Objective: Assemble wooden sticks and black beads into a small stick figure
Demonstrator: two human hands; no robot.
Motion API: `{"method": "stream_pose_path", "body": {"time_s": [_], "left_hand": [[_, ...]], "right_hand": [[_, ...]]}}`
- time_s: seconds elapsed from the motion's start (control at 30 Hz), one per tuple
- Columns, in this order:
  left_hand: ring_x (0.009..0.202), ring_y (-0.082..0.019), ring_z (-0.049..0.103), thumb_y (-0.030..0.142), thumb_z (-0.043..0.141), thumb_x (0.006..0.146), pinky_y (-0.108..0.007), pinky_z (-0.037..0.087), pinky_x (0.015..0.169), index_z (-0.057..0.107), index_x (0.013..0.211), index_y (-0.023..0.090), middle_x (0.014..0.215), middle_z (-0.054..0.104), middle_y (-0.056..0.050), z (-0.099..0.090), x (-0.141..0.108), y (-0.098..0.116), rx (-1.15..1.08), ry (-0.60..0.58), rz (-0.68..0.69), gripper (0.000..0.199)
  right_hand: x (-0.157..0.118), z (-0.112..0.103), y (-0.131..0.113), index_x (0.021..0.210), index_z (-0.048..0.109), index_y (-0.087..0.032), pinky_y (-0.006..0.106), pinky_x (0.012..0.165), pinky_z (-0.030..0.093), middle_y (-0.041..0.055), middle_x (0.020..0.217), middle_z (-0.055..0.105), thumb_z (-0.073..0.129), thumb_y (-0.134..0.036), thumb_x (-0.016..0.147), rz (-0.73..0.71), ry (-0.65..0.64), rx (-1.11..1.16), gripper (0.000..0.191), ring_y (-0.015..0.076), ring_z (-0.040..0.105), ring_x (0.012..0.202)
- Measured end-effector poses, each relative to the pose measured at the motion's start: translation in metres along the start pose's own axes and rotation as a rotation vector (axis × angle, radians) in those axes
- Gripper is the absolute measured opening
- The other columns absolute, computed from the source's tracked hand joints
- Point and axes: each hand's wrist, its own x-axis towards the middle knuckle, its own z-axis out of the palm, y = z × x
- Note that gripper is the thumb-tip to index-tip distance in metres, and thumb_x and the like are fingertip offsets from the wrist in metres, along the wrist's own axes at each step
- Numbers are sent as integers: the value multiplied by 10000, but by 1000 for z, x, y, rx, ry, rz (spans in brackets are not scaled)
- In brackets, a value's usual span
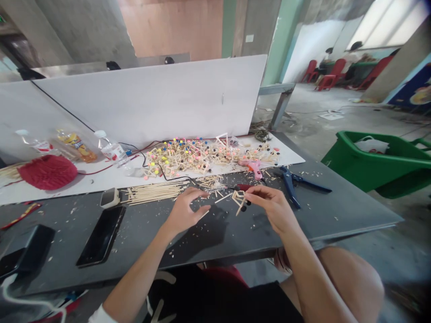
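Observation:
Between thumb and fingers, my right hand [272, 206] pinches a small frame of wooden sticks [238, 201] with dark round balls at one side. To its left, my left hand [188, 210] is above the table with thumb and fingers apart and nothing visible between them. Loose stick pieces [222, 197] lie between the two hands. A soldering-iron-like tool with a red handle [244, 187] lies just behind the frame. Blue-handled cutters [296, 183] rest to the right, and a pink glue gun [255, 169] sits behind.
A heap of stick pieces with coloured balls [188, 157] covers the white board at the back. Long wooden sticks [156, 192], a phone [101, 235] and a small white device [109, 198] lie left. Bottles [77, 146] lean near a red cushion [49, 172]. A green bin [380, 161] stands right.

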Motion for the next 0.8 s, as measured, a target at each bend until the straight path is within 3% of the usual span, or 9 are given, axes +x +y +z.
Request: {"method": "stream_pose_path", "body": {"time_s": [0.13, 0.27, 0.47, 0.63, 0.8], "left_hand": [[1065, -253, 622, 423, 676, 859, -408, 501, 922, 650, 1156, 245, 1128, 668, -81, 2, -13, -11, 96, 29, -121, 348], [718, -168, 650, 346, 620, 899, -274, 509, 654, 693, 945, 211, 831, 706, -39, 17, -26, -20, 2, 28, -224, 160], [632, -129, 587, 280, 540, 941, -234, 455, 596, 655, 839, 193, 762, 668, -33, 25, -22, -22, 49, 87, -128, 176], [647, -133, 602, 280, 558, 922, -243, 476, 633, 652, 874, 195, 785, 689, -33, 14, 17, -14, 58, 130, -129, 135], [637, -138, 624, 239, 581, 869, -248, 484, 644, 642, 810, 194, 739, 695, -12, 18, 88, -15, 24, 86, -134, 96]], "right_hand": [[0, -8, 0, 748, 737, -199, 284, 689, 414, 15, 741, 679, 830, -379, 666, 56, 60, 48, 219, 159, 565, 723], [1, -9, -3, 748, 738, -196, 277, 674, 404, 14, 726, 673, 850, -377, 638, 105, 79, 66, 239, 155, 561, 712], [14, -11, -2, 760, 747, -200, 291, 695, 419, 27, 754, 690, 845, -385, 638, 119, 92, 83, 243, 171, 575, 737], [25, -19, 1, 757, 743, -196, 323, 721, 447, 56, 790, 711, 830, -412, 641, 125, 171, 23, 261, 213, 602, 789], [31, -30, 4, 773, 731, -193, 308, 696, 440, 41, 764, 677, 810, -407, 661, 101, 270, -13, 254, 188, 567, 741]]}}
